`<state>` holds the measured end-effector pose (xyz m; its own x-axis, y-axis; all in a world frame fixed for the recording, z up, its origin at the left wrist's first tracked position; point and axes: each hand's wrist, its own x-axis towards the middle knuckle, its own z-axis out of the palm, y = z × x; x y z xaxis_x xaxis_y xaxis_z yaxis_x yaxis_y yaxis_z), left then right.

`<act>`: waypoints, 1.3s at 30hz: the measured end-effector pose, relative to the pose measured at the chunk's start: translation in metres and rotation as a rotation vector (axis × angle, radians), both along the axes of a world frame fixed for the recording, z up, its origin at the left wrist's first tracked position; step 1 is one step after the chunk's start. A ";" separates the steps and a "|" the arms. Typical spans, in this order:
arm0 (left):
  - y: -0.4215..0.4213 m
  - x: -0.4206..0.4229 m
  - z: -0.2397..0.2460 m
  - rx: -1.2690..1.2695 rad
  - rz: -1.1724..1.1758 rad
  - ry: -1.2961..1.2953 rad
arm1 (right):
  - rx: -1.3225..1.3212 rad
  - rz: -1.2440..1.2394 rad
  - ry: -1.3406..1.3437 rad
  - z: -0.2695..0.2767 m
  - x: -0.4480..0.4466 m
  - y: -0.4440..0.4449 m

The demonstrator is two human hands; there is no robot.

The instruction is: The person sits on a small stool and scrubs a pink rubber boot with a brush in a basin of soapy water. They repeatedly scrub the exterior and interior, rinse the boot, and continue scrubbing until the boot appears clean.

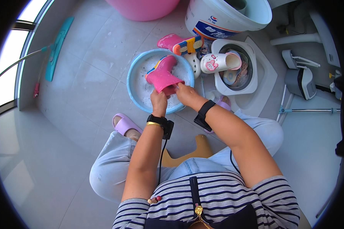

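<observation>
Both hands grip the open top of a pink rubber boot point(163, 76), tilted over a light blue basin point(131, 88) of foamy water point(145, 94). My left hand point(158, 100) holds the near left side of the boot's rim. At the rim's right side is my right hand point(186, 94), with some fingers reaching inside the opening; a thin pale thing shows there, too small to make out. The boot's toe points away, its blue, yellow and orange sole facing left. A second pink boot point(169, 41) lies on its side beyond the basin, sole turned right.
White clogs point(215, 63) sit right of the basin, one on a white-framed tub point(250, 83) holding more items. Behind stand a white bucket point(195, 17) and a pink tub point(143, 8). A teal flat mop point(57, 48) leans left. A brown stool point(203, 146) is below me.
</observation>
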<state>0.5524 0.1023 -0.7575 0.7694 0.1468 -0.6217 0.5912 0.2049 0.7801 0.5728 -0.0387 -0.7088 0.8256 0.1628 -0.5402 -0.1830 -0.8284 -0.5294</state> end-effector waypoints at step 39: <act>0.039 0.035 0.032 -0.107 0.384 0.069 | 0.116 0.501 -0.131 0.044 -0.025 -0.021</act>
